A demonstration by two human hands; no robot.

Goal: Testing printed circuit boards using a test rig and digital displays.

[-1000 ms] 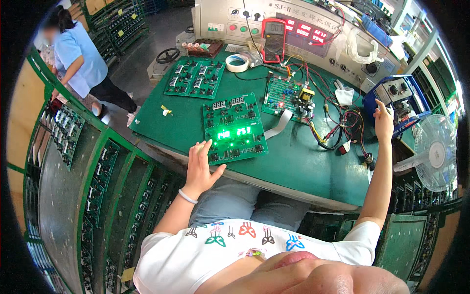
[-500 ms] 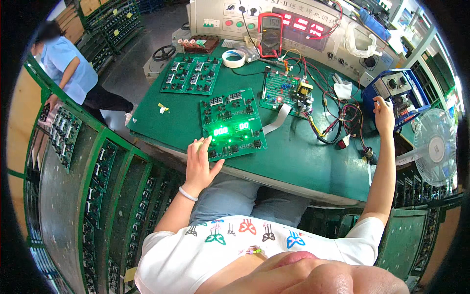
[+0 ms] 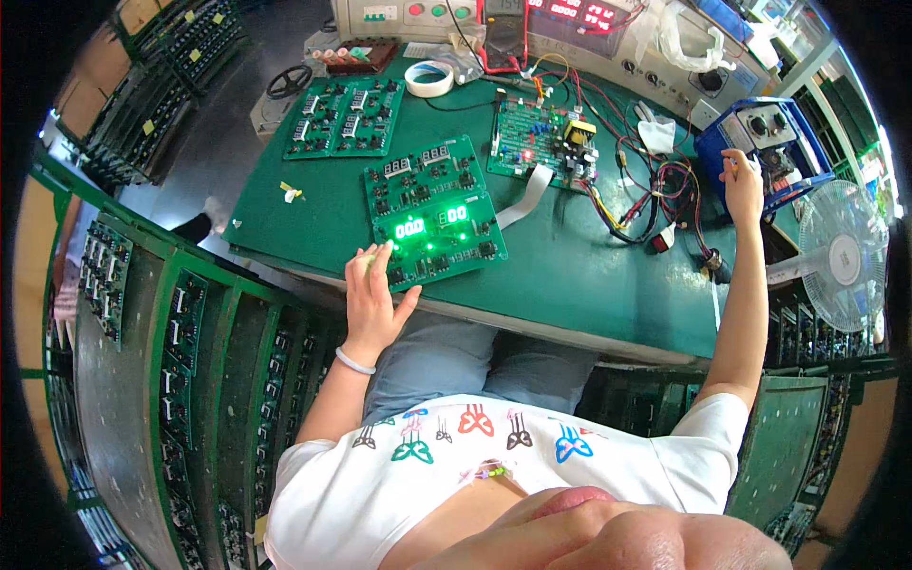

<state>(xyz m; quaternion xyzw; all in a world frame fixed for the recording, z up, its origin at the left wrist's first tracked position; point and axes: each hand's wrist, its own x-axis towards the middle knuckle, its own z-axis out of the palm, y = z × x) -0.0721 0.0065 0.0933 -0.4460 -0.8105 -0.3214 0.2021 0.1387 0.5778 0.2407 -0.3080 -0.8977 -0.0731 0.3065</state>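
Observation:
My left hand (image 3: 373, 299) is open, fingers stretched onto the lower left corner of a green circuit board (image 3: 445, 245) with glowing green digit displays. That board lies joined to a similar unlit one (image 3: 418, 176). A flat white ribbon cable (image 3: 528, 198) runs from the lit board to a larger circuit board (image 3: 541, 142) carrying a yellow transformer and a red light. Out to the right, my right hand (image 3: 744, 190) is at the front of a blue-framed device with knobs (image 3: 768, 142). Its fingers are bent together; what they grip there is hidden.
Several display boards (image 3: 344, 116) and a tape roll (image 3: 429, 79) lie on the green table (image 3: 313, 228). A red-edged multimeter (image 3: 504, 43) stands before a test panel (image 3: 570, 43). Tangled wires (image 3: 655, 204) spread near a fan (image 3: 844, 261). Board-filled racks (image 3: 195, 366) stand left.
The whole view has shifted, so the bench sits higher in it. The co-worker in blue at the left has mostly gone from view. Both my hands keep their places on the boards and device.

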